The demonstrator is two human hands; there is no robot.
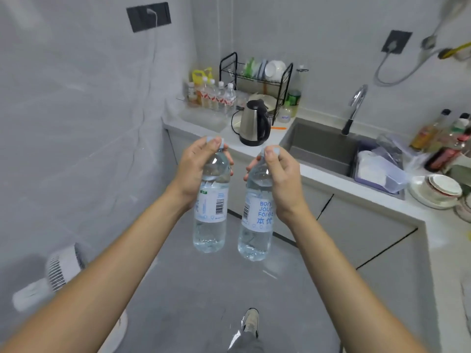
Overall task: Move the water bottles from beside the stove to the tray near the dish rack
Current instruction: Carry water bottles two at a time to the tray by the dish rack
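Note:
I carry two clear water bottles with white labels over the grey floor, one in each hand. My left hand (193, 171) grips the neck and cap of the left bottle (210, 220). My right hand (279, 179) grips the neck of the right bottle (256, 225). Both hang upright and apart. Far ahead, a clear tray (204, 118) sits on the counter's left end beside the black dish rack (257, 80). Several small bottles (216, 96) stand at its back.
A steel kettle (254, 124) stands on the counter in front of the rack. The sink (323, 146) with its tap lies to the right, with a plastic bag, stacked bowls (441, 189) and sauce bottles beyond. A white fan (58, 273) sits low on the left. My shoe (251, 322) is below.

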